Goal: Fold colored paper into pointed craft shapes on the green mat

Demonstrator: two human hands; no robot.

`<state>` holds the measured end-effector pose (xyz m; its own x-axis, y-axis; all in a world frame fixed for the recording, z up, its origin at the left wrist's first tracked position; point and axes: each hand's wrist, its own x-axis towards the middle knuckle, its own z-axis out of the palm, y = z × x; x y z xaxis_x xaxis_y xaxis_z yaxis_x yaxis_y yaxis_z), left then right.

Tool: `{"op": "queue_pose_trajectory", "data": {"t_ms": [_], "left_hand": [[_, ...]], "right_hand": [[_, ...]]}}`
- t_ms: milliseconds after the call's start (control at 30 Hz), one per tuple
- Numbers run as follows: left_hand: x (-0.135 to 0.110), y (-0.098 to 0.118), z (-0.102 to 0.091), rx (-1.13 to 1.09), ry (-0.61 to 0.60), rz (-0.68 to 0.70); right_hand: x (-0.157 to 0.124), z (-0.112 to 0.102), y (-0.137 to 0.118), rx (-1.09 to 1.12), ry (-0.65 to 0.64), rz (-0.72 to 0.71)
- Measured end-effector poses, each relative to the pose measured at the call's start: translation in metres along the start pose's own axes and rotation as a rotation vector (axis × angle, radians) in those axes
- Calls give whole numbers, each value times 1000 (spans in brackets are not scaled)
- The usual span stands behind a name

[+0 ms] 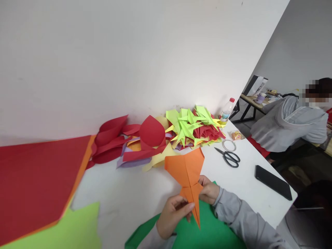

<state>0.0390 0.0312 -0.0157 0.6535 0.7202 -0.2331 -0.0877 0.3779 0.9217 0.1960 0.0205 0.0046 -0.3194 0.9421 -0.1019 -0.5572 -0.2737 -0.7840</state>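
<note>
An orange folded paper shape (185,169), wide at the top and tapering to a point at the bottom, is held up over the table. My left hand (172,212) pinches its narrow lower part, thumb in front. On the other side, my right hand (207,190) grips the paper's right edge near the middle crease, its fingertips partly hidden behind it. Below both hands lies green paper (207,224). Behind the orange shape are piled folded light-green paper pieces (185,124) and curled red paper pieces (151,133).
Large red sheets (41,183) and a lime-green sheet (75,228) lie at left. To the right are black-handled scissors (230,159), a tape roll (229,145), a small packet (236,135), a bottle (226,111) and a black phone (273,182). Another person (287,121) sits beyond the table (249,193).
</note>
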Motion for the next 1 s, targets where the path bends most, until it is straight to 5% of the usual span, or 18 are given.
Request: {"op": "queue_pose_trajectory", "data": {"t_ms": [1000], "left_hand": [[-1,5,4,39,7,15]], "right_hand": [[2,1,-3,12,20,4]]}}
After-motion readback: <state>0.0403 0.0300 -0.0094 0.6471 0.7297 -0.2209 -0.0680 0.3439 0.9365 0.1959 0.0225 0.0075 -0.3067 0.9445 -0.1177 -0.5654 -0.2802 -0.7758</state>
